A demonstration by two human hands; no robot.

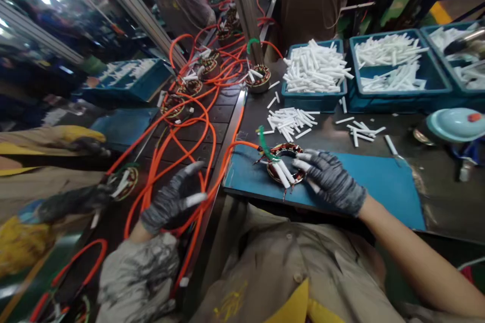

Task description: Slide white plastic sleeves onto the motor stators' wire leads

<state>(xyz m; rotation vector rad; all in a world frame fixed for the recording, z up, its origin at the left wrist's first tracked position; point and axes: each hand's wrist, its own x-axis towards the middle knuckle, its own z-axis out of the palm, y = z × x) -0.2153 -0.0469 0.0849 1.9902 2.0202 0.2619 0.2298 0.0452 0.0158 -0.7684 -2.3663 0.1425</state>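
Only the head view, standing by this station: wound coil ring [290, 148] sits flat on the blue mat [373, 176], near edge of the tabletop [329, 133], two white sleeves [283, 173] lying over its near-left side, green strip [265, 146] sticking up, orange cable [242, 143] running off left. Right hand [331, 180] has its fingers on the ring's right rim; can't tell if that's a pinch or just a rest. Left hand [168, 202] is well apart, fingers spread beside the orange cable bundle [206, 126], nothing clearly gripped; can't tell if they touch. My read: step in hand is positioning the ring and sorting its lead. Next move would call for the right hand steadying the rim, left picking one cable without snagging others. Loose sleeves pile [291, 122] just beyond the ring.
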